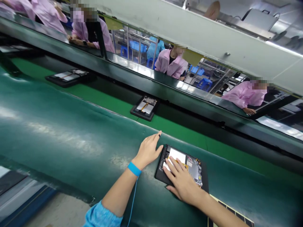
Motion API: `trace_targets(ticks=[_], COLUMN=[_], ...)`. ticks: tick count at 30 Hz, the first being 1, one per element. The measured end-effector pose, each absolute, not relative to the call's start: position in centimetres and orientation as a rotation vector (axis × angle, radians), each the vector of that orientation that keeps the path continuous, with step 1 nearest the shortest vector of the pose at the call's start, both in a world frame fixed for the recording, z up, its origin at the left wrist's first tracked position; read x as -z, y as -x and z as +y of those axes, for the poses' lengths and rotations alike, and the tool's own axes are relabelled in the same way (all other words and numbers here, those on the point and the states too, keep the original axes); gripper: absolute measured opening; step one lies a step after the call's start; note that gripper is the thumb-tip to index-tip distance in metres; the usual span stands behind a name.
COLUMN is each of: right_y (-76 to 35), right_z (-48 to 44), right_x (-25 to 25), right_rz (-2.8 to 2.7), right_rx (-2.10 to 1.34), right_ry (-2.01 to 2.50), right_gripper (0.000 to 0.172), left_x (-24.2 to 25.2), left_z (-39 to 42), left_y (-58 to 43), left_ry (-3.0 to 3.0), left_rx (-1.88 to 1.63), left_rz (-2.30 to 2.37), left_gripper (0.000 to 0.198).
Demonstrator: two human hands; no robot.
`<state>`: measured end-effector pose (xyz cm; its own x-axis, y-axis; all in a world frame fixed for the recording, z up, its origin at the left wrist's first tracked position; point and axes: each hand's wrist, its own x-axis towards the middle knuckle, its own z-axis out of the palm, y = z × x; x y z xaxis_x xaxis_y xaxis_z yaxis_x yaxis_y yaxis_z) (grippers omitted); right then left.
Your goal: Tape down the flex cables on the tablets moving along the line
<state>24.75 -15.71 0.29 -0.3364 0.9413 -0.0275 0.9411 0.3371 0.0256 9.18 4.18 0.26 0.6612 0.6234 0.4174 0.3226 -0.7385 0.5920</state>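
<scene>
An opened tablet [194, 168] lies in a black tray [205, 176] on the green bench mat, its white battery and circuit board exposed. My right hand [183, 181] rests over it with the fingers spread across the battery; it grips nothing that I can see. Just left of the tray, my left hand [149, 149] reaches toward the bench edge. Its thumb stands apart from the fingers, and a dark band shows on one finger. A blue wrist strap [134, 169] with a thin cord circles the left wrist.
Beyond the bench edge runs a green conveyor belt [113, 104]. It carries another opened tablet [145, 106] and, farther left, one more [71, 75]. Several people in pink jackets sit across the line. Beside my right forearm lies a yellow-edged sheet with dark strips [233, 212].
</scene>
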Motion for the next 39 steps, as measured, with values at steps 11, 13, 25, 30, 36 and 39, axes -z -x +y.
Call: trace_targets(ticks=[11,13,25,30,36,39], right_y=[-32.0,-30.1,-25.9,-25.5,-25.4,-25.2], right_z=[-10.7,-9.5,3.8,9.0,13.1,14.6], right_x=[-0.6,-0.9,0.1,0.1,-0.3,-0.4], right_rz=[2.183,2.282,1.337,0.464,-0.125,-0.189], right_rx=[-0.256,0.28,2.193,2.516,2.489,2.451], right_ry=[-2.757,-2.989,-3.694,-3.789,-3.86,-3.878], right_gripper=[0.04,0.034,0.035,0.031,0.037,0.037], left_x=[0.0,0.2,1.0,1.3,1.4,1.4], left_z=[4.3,4.3,5.3,5.6,5.9,6.0], left_y=[-9.2,-9.3,-9.3,-9.1,-8.9,-8.9], left_ry=[-2.393,-2.38,-2.199,-2.142,-2.069,-2.042], left_rx=[-0.98,-0.99,-1.038,-1.04,-1.056,-1.067], left_rz=[0.822,0.819,0.934,0.956,0.978,0.985], left_gripper=[0.052,0.051,0.048,0.045,0.049,0.05])
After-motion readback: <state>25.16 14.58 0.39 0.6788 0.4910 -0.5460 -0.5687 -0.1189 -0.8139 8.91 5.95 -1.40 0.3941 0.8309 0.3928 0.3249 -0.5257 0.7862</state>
